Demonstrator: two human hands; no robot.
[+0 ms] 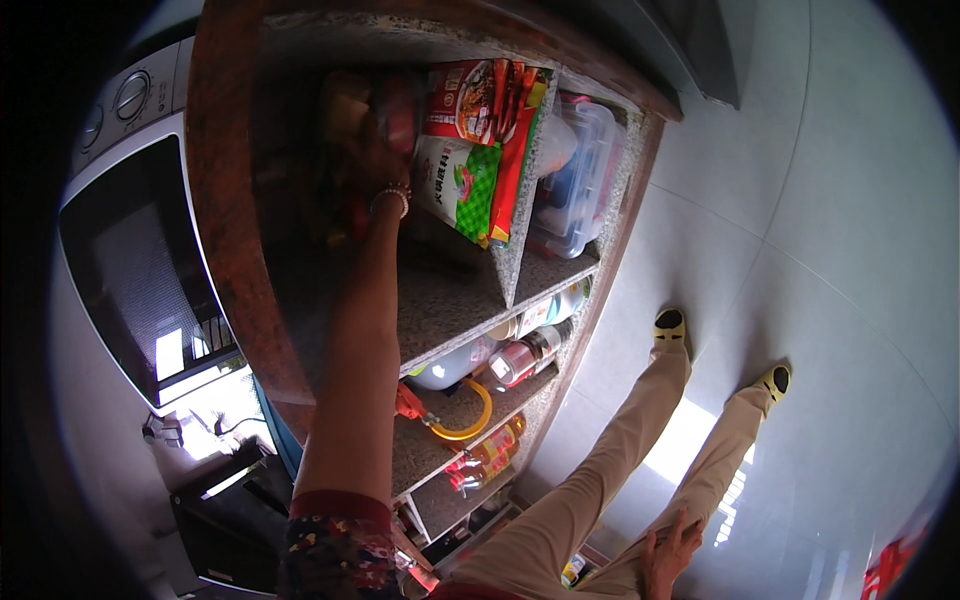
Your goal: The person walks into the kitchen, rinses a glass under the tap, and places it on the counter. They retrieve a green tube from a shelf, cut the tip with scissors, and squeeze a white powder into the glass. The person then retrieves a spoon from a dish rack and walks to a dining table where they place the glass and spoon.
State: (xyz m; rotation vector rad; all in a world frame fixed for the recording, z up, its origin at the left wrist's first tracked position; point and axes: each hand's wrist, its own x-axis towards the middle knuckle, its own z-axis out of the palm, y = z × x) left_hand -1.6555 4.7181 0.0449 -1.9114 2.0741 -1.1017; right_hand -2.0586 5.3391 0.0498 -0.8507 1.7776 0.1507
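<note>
Dark red item, blurred and half lost in shadow, is what I find just beside the left hand, at 11 o'clock inside the cabinet compartment. From my remote screen I cannot tell whether that hand grips it, hangs wide or is nearly closed; the gloom hides the fingers. The beaded bracelet marks the wrist, and the arm lies stretched deep, presumably because things sit far back. A tan item, too dim for me to name, is near the hand.

At 12 o'clock I see a red food packet and a white-and-green pouch, packed close along the speckled slab, which I judge serves as their support. Beyond it, toward 1 o'clock, a clear plastic storage box probably keeps smaller contents together.

The right hand is at 5 o'clock, fingers loosely spread on the trouser leg, with nothing visible in its grasp; I read this as bracing for the stoop. Toward 6 o'clock, a yellow ring-shaped handle and amber bottles occupy neighbouring compartments, apparently sorted by kind. The microwave oven stands at 9 o'clock.
</note>
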